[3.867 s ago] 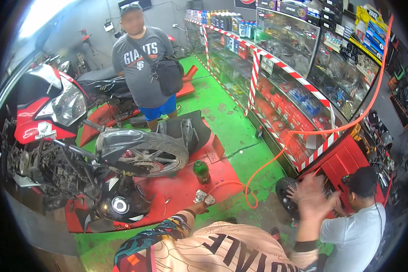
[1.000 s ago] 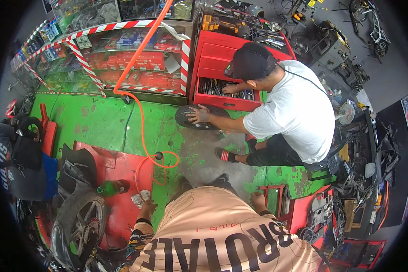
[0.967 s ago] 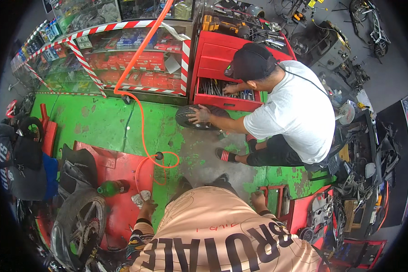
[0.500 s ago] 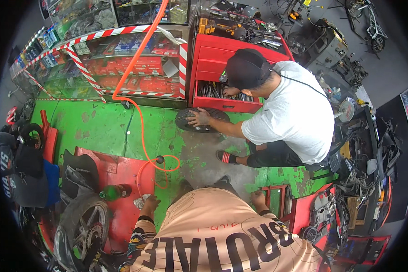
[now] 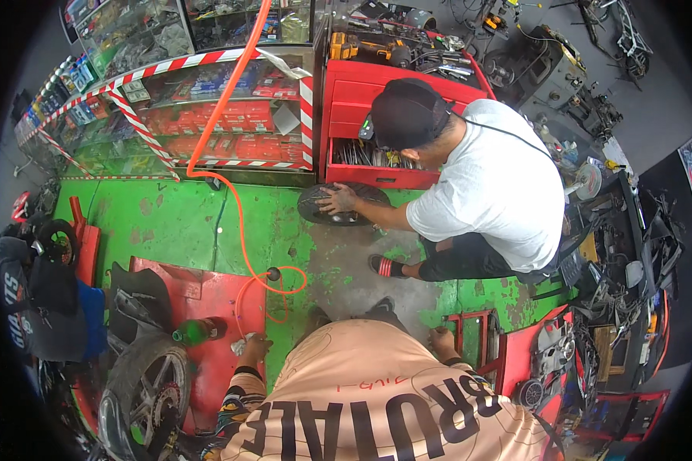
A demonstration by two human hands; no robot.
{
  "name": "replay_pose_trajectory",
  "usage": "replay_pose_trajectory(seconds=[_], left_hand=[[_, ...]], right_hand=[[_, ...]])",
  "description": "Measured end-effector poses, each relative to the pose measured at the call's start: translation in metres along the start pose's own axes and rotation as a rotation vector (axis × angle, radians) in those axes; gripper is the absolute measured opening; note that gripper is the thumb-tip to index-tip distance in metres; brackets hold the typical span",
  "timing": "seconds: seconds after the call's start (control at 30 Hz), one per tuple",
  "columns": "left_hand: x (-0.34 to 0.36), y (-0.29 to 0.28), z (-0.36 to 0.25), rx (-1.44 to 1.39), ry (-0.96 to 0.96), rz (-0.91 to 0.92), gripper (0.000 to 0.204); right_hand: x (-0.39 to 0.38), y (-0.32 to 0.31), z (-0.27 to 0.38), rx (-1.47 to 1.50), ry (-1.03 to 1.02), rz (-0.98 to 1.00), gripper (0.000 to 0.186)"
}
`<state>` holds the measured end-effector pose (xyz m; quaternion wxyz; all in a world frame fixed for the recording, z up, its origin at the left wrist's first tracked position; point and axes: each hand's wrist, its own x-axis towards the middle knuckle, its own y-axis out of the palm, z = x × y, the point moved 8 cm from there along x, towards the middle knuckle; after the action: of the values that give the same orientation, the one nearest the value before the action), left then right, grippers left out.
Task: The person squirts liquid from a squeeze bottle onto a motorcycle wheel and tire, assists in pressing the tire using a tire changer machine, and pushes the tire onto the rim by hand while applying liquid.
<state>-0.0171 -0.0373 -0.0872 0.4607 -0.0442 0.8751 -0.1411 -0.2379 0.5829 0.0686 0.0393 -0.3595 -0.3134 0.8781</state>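
White rag is resting pinched in the left hand; the right hand is hanging, grip impossible to tell. Progress isn't showing.

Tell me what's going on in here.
The wearer's left hand is at a crumpled pale rag by a red platform bearing a green bottle; whether it grips the rag is unclear. The right hand hangs to the side, nothing visible in it. A co-worker is bent toward an open red drawer, one hand on a tyre.
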Motion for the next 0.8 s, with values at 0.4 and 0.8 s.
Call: replay_pose_trajectory(seconds=[0.4,0.8], left_hand=[[-0.034,0.0,-0.023,-0.123,-0.076,-0.117,0.053],[-0.029,0.011,-0.019,-0.21,-0.079,-0.129,0.052]], right_hand=[[-0.003,-0.004,0.026,-0.159,-0.088,-0.02,0.032],[0.0,0.0,0.019,-0.084,-0.07,0.006,0.029]])
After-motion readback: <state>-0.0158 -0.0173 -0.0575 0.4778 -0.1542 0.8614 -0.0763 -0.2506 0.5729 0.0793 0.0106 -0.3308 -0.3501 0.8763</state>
